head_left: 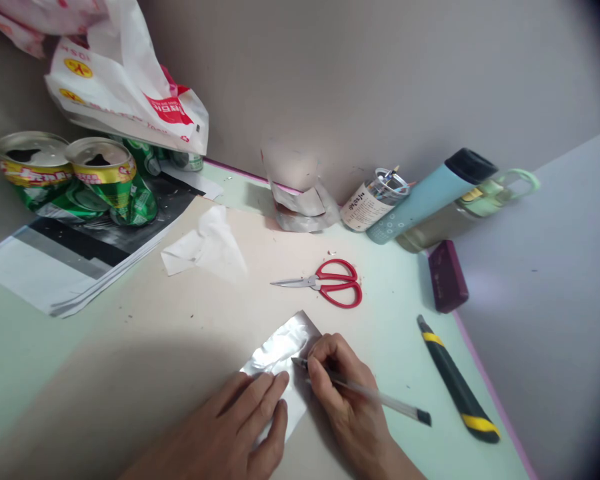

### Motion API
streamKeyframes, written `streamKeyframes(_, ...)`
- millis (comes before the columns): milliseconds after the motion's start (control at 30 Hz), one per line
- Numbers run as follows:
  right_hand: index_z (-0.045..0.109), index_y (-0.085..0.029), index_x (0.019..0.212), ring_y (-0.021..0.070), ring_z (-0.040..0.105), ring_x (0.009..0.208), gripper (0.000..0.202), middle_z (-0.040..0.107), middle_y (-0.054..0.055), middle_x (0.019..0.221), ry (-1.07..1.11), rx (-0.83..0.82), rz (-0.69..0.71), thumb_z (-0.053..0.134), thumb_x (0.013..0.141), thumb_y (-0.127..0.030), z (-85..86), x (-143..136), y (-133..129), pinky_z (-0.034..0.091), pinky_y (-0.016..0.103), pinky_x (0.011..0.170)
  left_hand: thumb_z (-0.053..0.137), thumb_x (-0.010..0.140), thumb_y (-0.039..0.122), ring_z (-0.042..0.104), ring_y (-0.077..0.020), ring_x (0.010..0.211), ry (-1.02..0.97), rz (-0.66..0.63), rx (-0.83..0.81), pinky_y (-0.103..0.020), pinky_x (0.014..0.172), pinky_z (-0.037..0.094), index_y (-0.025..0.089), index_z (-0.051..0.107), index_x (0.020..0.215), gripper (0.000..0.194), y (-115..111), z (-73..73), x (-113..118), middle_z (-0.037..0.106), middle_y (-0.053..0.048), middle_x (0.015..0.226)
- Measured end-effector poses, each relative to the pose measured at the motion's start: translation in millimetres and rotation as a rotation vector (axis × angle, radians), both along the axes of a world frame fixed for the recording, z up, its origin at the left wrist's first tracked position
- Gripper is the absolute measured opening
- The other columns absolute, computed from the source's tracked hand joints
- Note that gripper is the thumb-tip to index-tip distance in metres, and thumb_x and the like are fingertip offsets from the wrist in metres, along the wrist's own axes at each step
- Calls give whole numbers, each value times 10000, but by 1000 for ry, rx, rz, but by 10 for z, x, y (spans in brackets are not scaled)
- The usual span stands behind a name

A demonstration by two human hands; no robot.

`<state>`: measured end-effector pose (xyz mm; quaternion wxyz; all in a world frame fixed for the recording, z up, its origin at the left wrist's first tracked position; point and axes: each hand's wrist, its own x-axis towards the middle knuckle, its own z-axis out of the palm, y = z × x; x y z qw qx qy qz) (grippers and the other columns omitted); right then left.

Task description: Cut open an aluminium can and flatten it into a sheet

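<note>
A shiny silver metal sheet lies on the table at the lower middle, its surface wrinkled. My left hand rests on its left side, fingers stretched out and holding nothing. In a pinch, my right hand grips a clear-barrelled pen with a black end cap. The pen's dark tip touches or nearly touches the sheet near its middle. Just beyond the sheet lie scissors with red handles, blades pointing left and nearly together. What is under my left palm is hidden.
Crushed green cans stand on papers at left, near a plastic bag. Tissue lies mid-table. Behind are silver pieces, a pen cup and bottles. At right are a maroon box and a utility knife.
</note>
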<state>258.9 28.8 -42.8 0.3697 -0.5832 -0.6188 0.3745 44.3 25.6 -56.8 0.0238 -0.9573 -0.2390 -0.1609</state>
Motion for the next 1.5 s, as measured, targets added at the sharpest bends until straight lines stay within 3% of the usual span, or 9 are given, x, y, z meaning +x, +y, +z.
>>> streamKeyframes(233, 459, -222, 759, 126, 436, 616, 251, 483, -29, 695, 10, -3, 52, 505, 988, -312, 13, -4, 21, 372, 243, 557, 494, 1000, 374, 549, -239, 1191, -13, -3, -9, -386, 998, 307, 170, 605, 1181, 294, 7, -3, 8, 684, -99, 1252)
streamKeyframes(467, 477, -222, 778, 124, 440, 614, 217, 490, -31, 699, -8, 0, -3, 506, 981, -292, 4, 14, -5, 381, 237, 560, 514, 990, 301, 574, -229, 1142, -35, 6, 49, -387, 968, 312, 181, 622, 1130, 214, 23, 37, 17, 708, -80, 1202)
streamKeyframes(767, 459, -223, 763, 117, 428, 602, 227, 478, -38, 690, -6, 9, 37, 506, 979, -273, 16, 11, 4, 364, 228, 543, 498, 1004, 370, 546, -239, 1186, -6, 10, 19, -393, 1004, 303, 180, 607, 1167, 273, 4, 27, 1, 686, -89, 1243)
streamKeyframes(1067, 497, -221, 790, 117, 465, 622, 198, 505, -30, 713, 0, 140, -43, 519, 986, -238, 22, 19, -18, 390, 223, 562, 490, 1002, 350, 534, -236, 1196, -15, 13, 26, -391, 1011, 287, 181, 613, 1163, 264, -11, 7, 9, 684, -87, 1250)
streamKeyframes(1267, 496, -218, 765, 120, 462, 604, 208, 512, -29, 689, -25, 24, -30, 513, 971, -245, 12, 29, 20, 391, 229, 549, 501, 990, 294, 539, -247, 1180, -14, -5, 48, -414, 993, 286, 178, 620, 1147, 229, -3, -23, 24, 697, -84, 1215)
streamKeyframes(1500, 482, -220, 762, 121, 447, 604, 211, 499, -33, 687, -25, 20, -19, 514, 967, -256, 6, 20, 23, 387, 234, 555, 510, 992, 318, 534, -234, 1186, -30, 18, 37, -397, 996, 291, 186, 623, 1147, 233, -11, 0, 21, 687, -80, 1242)
